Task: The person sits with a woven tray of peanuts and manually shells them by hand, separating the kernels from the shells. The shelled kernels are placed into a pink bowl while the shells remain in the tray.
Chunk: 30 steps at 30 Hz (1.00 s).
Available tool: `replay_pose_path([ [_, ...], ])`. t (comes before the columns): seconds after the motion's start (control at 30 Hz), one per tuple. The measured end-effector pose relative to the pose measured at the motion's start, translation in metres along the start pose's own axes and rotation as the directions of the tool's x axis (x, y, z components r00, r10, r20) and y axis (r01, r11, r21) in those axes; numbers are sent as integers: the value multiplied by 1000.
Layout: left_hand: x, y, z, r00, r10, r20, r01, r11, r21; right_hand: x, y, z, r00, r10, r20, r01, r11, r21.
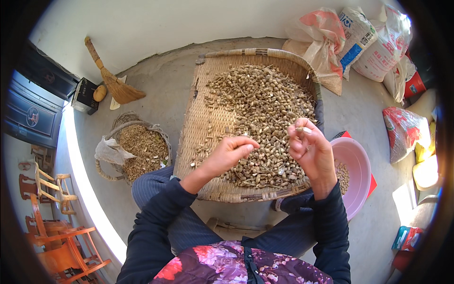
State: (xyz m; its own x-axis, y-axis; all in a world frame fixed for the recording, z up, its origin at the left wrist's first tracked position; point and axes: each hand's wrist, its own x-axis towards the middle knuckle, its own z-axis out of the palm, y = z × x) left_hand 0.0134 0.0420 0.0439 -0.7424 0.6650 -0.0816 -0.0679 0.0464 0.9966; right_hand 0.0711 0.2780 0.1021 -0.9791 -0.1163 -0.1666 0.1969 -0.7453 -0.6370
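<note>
A wide woven winnowing basket (220,119) lies before me, heaped with unsorted peanuts in the shell (262,96) mixed with bits of stalk. My right hand (314,156) is raised over its right front part and pinches a pale peanut (304,130) between thumb and fingers. To the left, my left hand (230,154) hovers above the near part of the heap. Its thumb and forefinger meet at the tips, and whether anything small is between them is hidden. Beyond my right wrist stands a pink plastic basin (358,170) with pale peanuts (341,175) in it.
On the left, a wicker basket (165,136) holds broken shells, a white cloth (111,151) over its side. A straw broom (118,85) leans by the wall. Filled sacks (381,53) stand at the back right. Wooden chairs (67,245) are at far left.
</note>
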Motion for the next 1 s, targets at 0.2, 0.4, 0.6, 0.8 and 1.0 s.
replay_pose_path([
  [0.2, 3, -8, 25, 950, 282, 135, -293, 652, 699, 2, 7, 9, 999, 30, -28, -26, 991, 131],
  [0.4, 2, -8, 26, 966, 172, 192, -253, 490, 834, 1, 8, 3, 997, 77, -16, -78, 987, -143],
  [0.6, 10, -22, 16, 929, 369, -44, -310, 835, 454, 8, 18, -3, 935, -266, 235, 275, 127, -953],
  [0.8, -2, -11, 1, 976, -206, 69, 211, 825, -524, 6, 34, -18, 955, -103, 279, 187, -521, -833],
  [1.0, -2, -16, 1, 959, -183, 217, 284, 586, -759, 8, 42, -22, 954, -67, 291, 205, -561, -802],
])
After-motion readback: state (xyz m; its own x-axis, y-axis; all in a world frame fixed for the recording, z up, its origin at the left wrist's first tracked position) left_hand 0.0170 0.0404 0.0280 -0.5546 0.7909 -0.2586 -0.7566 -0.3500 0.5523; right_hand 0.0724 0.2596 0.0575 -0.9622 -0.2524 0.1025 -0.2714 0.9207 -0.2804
